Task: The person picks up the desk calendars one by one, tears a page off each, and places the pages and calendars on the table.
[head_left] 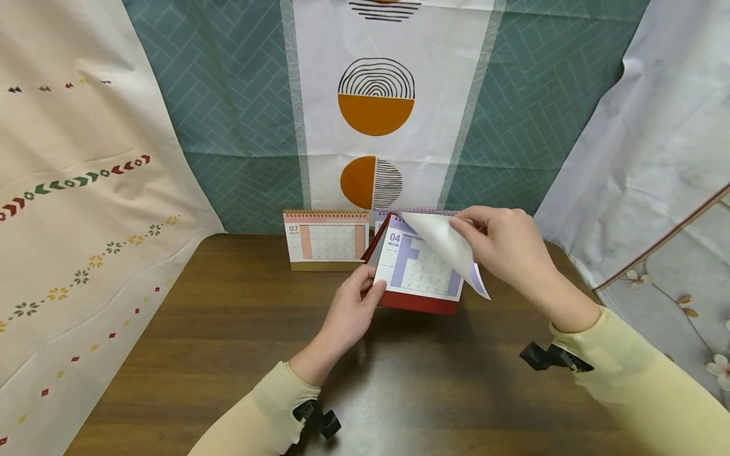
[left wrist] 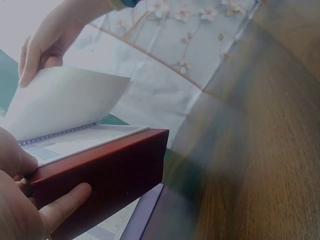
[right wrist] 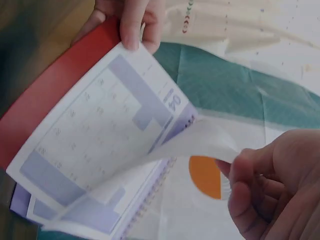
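A red-based desk calendar showing page 04 stands tilted near the middle of the wooden table. My left hand grips its left edge, thumb on the page front; the left wrist view shows the fingers under the red base. My right hand pinches a white calendar page and holds it lifted and curled over the spiral binding. In the right wrist view the lifted page bends away from the purple 04 sheet toward my right hand.
A second desk calendar, showing 07 with an orange header, stands at the table's back edge to the left. A purple spiral calendar peeks out behind the red one. Patterned cloths hang behind and at both sides.
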The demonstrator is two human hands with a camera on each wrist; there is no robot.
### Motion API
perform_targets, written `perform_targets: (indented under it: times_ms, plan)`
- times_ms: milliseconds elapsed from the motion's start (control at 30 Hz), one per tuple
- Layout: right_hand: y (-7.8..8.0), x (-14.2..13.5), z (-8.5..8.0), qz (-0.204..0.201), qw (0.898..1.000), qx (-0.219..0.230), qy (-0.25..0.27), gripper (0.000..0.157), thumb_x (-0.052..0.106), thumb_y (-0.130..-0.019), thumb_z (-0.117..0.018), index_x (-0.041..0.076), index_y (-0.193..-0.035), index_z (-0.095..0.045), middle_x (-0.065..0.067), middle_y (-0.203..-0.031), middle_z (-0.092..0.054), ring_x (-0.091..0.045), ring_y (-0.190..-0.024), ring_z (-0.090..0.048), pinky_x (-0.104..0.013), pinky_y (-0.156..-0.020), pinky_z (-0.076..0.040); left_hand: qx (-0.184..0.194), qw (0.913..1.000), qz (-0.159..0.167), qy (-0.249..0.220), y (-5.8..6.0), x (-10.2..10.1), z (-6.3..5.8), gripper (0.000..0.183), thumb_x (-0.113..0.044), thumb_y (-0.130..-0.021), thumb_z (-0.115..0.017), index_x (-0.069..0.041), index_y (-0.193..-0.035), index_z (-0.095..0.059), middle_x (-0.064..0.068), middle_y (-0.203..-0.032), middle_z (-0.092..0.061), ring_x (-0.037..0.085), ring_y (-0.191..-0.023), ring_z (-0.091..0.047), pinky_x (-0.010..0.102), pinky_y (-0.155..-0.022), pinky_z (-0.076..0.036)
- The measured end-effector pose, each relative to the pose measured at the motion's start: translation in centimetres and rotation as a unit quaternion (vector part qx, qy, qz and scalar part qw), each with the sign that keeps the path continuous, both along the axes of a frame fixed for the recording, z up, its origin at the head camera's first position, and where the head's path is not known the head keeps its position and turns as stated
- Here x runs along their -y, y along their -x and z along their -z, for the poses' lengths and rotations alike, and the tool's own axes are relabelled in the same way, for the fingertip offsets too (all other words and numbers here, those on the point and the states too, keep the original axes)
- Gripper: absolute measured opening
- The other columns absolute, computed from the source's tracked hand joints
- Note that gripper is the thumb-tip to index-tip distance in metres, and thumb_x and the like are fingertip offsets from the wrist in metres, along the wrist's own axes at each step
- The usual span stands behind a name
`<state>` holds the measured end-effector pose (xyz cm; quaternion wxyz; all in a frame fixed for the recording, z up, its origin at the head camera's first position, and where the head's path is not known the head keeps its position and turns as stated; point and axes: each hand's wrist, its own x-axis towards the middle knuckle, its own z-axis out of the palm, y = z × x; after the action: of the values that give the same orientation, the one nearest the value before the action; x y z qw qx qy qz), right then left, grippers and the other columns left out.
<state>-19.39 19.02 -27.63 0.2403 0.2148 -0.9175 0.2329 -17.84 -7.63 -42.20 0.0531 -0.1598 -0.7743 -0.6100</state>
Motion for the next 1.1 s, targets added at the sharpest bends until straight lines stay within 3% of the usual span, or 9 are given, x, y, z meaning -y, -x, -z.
perform_targets:
  times_ms: [300,533,700,933,1100]
  plan:
    - [2.0,-2.4,-0.6,0.039,0.994,0.084,0.057,0.021,0.026,-0.108,-0.074,0.013,-0.115,-0.088,0.001,-0.078,-0.077,-0.015,-0.054,-0.059,-0.024,-0.053,-0.043,-0.005,0.9999,0.001,0.01,0.0,-0.1,-0.1,0.01,-0.009,-0.111,-0.066,-0.008,-0.121,-0.069,0.008,-0.119,-0.081,0.017,-0.09,-0.067,0.034,-0.077,-0.05]
    - [3.1,-3.4,-0.7,0.059,0.995,0.079,0.034,0.024,0.03,-0.107,-0.075,0.014,-0.118,-0.088,0.003,-0.065,-0.069,-0.016,-0.057,-0.05,-0.027,-0.054,-0.034,-0.007,0.9998,0.009,0.014,-0.1,-0.2,0.1,0.01,-0.01,-0.112,-0.065,-0.008,-0.121,-0.069,0.008,-0.119,-0.081,0.017,-0.092,-0.07,0.032,-0.077,-0.051]
    - [4.0,-4.0,-1.0,0.072,0.995,0.071,0.013,0.022,0.029,-0.106,-0.076,0.015,-0.118,-0.088,-0.005,-0.092,-0.083,-0.023,-0.078,-0.066,-0.029,-0.058,-0.041,-0.016,0.9992,0.017,0.032,-0.3,-0.3,0.2,0.012,-0.009,-0.112,-0.065,-0.008,-0.123,-0.069,0.008,-0.121,-0.08,0.016,-0.092,-0.07,0.03,-0.076,-0.053]
    - [5.4,-5.3,-1.4,0.093,0.992,0.085,0.016,0.026,0.029,-0.109,-0.071,0.011,-0.12,-0.087,0.0,-0.06,-0.066,-0.022,-0.061,-0.058,-0.031,-0.053,-0.037,-0.015,0.9985,0.016,0.05,-0.5,-0.2,0.3,0.013,-0.01,-0.111,-0.066,-0.01,-0.124,-0.068,0.008,-0.124,-0.08,0.016,-0.096,-0.072,0.032,-0.079,-0.055]
    - [6.4,-8.4,-1.9,0.144,0.979,0.13,0.06,0.038,0.038,-0.111,-0.067,0.008,-0.128,-0.082,-0.003,-0.068,-0.073,-0.018,-0.068,-0.064,-0.031,-0.057,-0.044,-0.014,0.9991,0.009,0.039,-0.2,0.2,0.6,0.009,-0.009,-0.111,-0.067,-0.01,-0.12,-0.067,0.008,-0.124,-0.08,0.016,-0.099,-0.072,0.033,-0.08,-0.053]
